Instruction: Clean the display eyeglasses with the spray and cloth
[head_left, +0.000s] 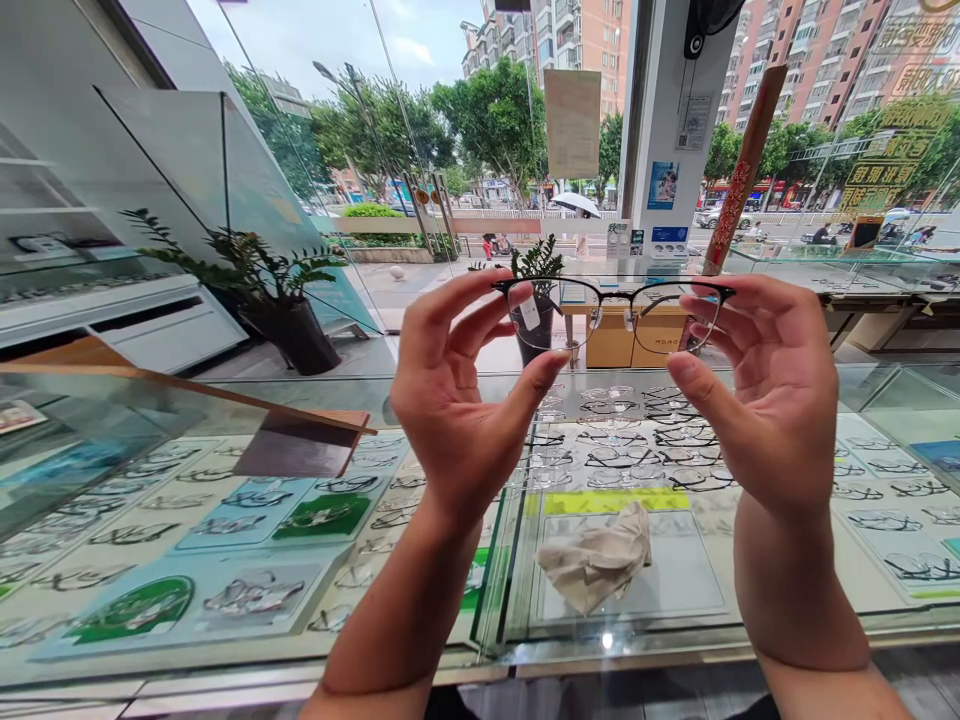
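Observation:
A pair of eyeglasses [616, 296] with a black browline frame and clear lenses is held up level above the glass counter. My left hand [469, 390] grips its left end between thumb and fingers. At the right end, my right hand [772, 390] holds it in the same way. A small white sticker [529, 313] shows at the left lens. Below the hands, a crumpled beige cloth [596, 558] lies on the glass top of the counter.
Under the glass of the display counter [495, 650] lie rows of eyeglasses [615, 455]. A brown wooden piece [300, 443] is at the left. Potted plants [292, 320] and a large window stand beyond the counter.

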